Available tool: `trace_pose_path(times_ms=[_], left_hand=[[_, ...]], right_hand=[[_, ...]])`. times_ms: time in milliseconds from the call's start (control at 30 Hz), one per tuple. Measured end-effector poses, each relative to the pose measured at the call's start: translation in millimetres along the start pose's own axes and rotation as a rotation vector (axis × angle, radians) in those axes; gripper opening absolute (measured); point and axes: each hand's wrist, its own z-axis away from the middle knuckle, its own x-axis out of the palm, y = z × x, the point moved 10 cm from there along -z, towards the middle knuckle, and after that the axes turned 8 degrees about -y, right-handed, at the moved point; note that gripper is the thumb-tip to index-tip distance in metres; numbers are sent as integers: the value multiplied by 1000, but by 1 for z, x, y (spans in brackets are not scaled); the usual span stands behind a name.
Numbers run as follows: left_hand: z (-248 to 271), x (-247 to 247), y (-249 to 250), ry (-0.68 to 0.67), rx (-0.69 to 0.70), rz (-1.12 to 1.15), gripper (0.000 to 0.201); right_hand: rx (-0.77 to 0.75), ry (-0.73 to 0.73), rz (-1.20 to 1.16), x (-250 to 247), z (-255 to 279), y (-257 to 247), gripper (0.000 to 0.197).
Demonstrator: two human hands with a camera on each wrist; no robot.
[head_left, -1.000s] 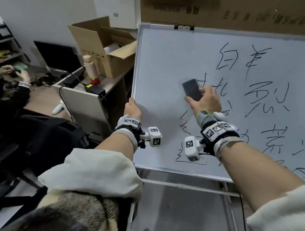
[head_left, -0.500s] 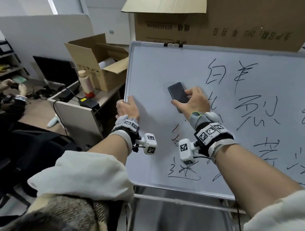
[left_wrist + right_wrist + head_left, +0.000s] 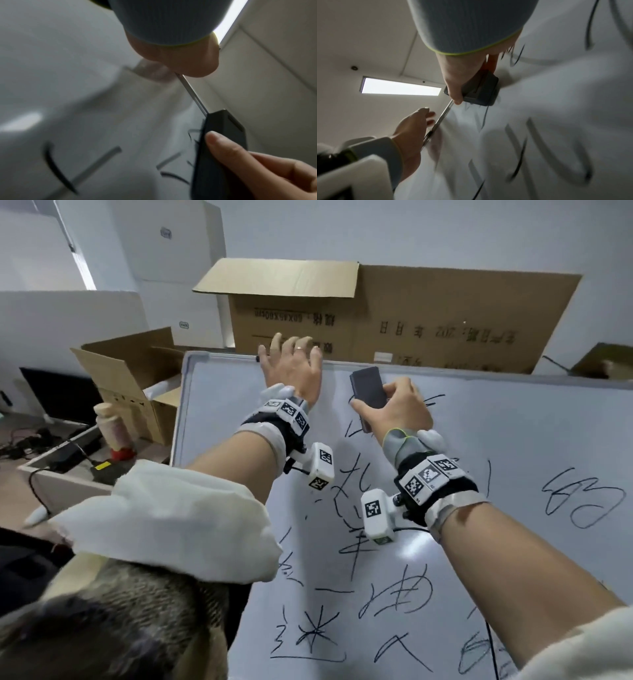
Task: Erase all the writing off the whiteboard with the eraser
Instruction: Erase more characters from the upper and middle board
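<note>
The whiteboard (image 3: 513,440) leans in front of me, covered in black handwritten characters (image 3: 404,594). My right hand (image 3: 394,405) grips the dark grey eraser (image 3: 367,386) between thumb and fingers, flat on the board just under its top edge, over the uppermost strokes. My left hand (image 3: 294,354) is at the top rim left of the eraser, fingers spread and reaching past the frame. In the left wrist view the eraser (image 3: 221,148) lies against the board (image 3: 85,94) beside the metal rim. The right wrist view shows the eraser (image 3: 481,92) and the left hand (image 3: 414,128) at the rim.
A large cardboard box (image 3: 428,316) stands behind the board's top edge. To the left are an open carton (image 3: 130,378), a pale bottle with a red base (image 3: 111,426), a black monitor (image 3: 58,395) and cables on a desk. My bunched white sleeve (image 3: 164,522) covers the lower left.
My left hand has left the board's left edge and gone up to the top rim. My right hand has carried the eraser up to near the top edge. The head view has tilted upward.
</note>
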Motion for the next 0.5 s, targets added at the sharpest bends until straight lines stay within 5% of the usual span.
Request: trace_pose_path(times_ms=[267, 500], left_hand=[[-7, 27, 21, -38, -27, -97, 45], [-16, 24, 11, -123, 85, -5, 53]], right_hand=[[227, 268, -60, -49, -12, 79, 55], [5, 17, -94, 25, -18, -10, 56]])
